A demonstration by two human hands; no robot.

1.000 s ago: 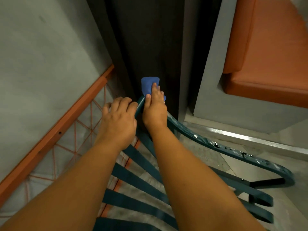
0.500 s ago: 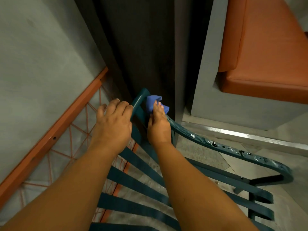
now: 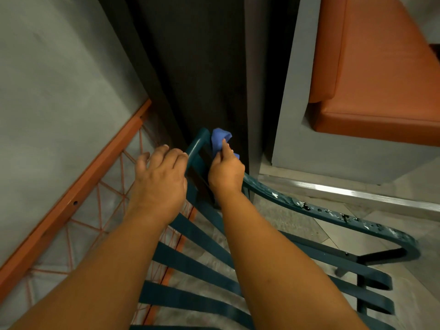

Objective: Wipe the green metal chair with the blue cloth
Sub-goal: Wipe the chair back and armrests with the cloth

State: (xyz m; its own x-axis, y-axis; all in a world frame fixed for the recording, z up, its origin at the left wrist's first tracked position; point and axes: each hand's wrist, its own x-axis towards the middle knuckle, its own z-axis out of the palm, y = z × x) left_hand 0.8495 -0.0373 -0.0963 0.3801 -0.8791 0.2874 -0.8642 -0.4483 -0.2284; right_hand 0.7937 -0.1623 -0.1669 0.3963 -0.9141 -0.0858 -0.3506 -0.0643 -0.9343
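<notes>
While palm-down on the green chair (image 3: pixel 333 211), left hand (image 3: pixel 160 177) spread; right hand (image 3: pixel 226 172) pinching blue cloth (image 3: pixel 220 136)

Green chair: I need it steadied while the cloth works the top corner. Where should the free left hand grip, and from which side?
Probably the frame tube of the chair just below its top corner, coming from the left. It is a bare rounded bar, right beside the left hand. The right hand and cloth take up the other side, and the armrest looks wet and flaking.

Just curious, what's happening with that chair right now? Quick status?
Right hand pinching cloth against chair frame's top corner. Left hand resting on frame beside it. Armrest spotted, not yet wiped. Nothing in the way.
</notes>
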